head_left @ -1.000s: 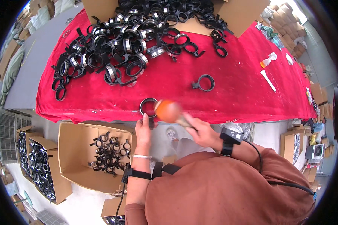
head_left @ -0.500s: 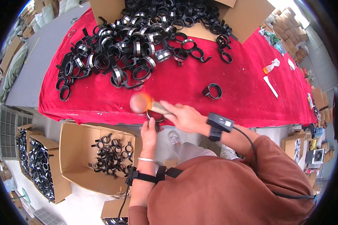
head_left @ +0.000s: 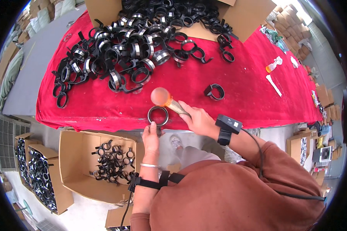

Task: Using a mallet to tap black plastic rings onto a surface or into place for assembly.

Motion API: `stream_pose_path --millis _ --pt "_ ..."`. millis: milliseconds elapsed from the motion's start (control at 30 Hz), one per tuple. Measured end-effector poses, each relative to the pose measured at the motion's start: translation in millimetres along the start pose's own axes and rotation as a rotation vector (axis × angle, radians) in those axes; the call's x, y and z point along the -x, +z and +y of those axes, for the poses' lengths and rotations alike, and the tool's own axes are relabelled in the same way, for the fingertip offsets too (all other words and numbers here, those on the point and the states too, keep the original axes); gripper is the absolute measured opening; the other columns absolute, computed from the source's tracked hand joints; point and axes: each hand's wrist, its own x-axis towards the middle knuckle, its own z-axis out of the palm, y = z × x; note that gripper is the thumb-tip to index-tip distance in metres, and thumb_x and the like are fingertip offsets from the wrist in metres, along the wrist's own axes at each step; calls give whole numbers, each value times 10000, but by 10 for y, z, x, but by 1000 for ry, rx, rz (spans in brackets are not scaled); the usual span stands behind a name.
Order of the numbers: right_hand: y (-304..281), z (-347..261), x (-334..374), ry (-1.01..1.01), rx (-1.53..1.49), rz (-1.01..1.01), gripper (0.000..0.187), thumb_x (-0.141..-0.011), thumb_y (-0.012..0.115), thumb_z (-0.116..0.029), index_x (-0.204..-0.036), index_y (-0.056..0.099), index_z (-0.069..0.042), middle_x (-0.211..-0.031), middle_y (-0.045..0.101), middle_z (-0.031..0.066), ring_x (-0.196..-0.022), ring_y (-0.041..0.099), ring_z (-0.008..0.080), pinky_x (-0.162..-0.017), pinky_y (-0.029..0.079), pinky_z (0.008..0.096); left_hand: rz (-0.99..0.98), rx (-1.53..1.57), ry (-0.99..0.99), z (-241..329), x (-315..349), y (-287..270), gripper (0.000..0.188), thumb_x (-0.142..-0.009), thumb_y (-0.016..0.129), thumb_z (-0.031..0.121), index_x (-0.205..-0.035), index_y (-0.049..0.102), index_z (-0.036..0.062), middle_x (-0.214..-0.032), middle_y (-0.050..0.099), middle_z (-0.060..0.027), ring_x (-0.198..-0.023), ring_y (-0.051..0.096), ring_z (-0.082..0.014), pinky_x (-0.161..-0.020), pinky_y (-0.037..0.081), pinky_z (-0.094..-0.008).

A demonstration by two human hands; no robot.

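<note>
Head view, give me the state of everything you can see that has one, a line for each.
Left hand, closed on the held ring
Right hand, closed around the mallet
Mallet, gripped by its handle
Lone ring, lying apart from the heap
Ring heap, loose, jumbled
Red cloth, spread out
Large floor carton, open, partly filled

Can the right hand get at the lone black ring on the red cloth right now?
Likely not yet: the right hand is wrapped around the mallet. The way looks free, though, with bare red cloth between hand and lone black ring.
</note>
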Motion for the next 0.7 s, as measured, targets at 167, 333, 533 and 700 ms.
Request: stream_pose_path --millis 167,333,533,700 --pt "-325 -383 -60 -113 -289 74 490 -892 533 -161 -1348 380 -71 -942 599 258 -835 612 401 -702 494 447 -1 -41 -2 0 -15 -54 339 -938 505 332 -894 545 -1 -733 607 -76 -623 576 -148 -627 458 -281" --pt "-33 -371 -49 -349 -333 233 493 -897 522 -170 -1351 366 -56 -962 600 252 -850 610 399 -727 493 438 9 -66 -36 16 -34 -38 373 -922 526 375 -868 543 6 -716 621 -88 -623 577 -152 -633 448 -287" --pt "158 -368 -143 -53 -291 -54 489 -887 524 -220 -1328 391 -58 -912 616 248 -800 599 433 -710 473 508 32 -331 197 -259 -201 -229 428 -901 539 427 -930 559 1 -846 643 -102 -761 561 -131 -682 432 -281" --pt "200 -219 -78 -105 -296 10 475 -895 540 -146 -1335 394 -42 -1053 606 240 -952 632 339 -778 503 362 -115 -83 119 -187 43 -170 318 -936 496 297 -852 607 10 -759 590 -9 -681 482 -92 -640 410 -257"
